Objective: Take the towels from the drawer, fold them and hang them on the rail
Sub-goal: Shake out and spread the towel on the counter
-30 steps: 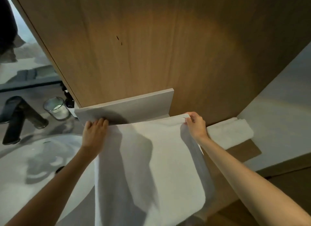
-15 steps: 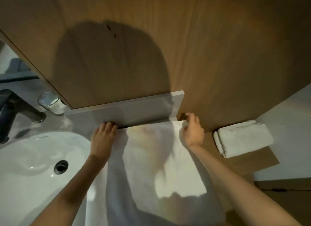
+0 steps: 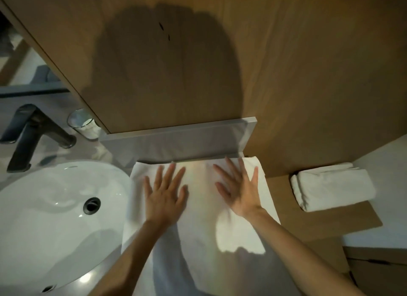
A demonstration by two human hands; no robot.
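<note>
A white towel is spread down the centre of the frame, its top edge just under the grey rail. It is pressed flat by both hands. The left hand and the right hand are laid side by side on its upper part, fingers straight and spread wide, nothing gripped. A second, folded towel is seen at the right on a wooden surface — a white sink and a dark tap at the left.

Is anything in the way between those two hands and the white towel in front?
Nothing visible. The left hand and right hand both lie flat, fingers spread, directly on the towel.
</note>
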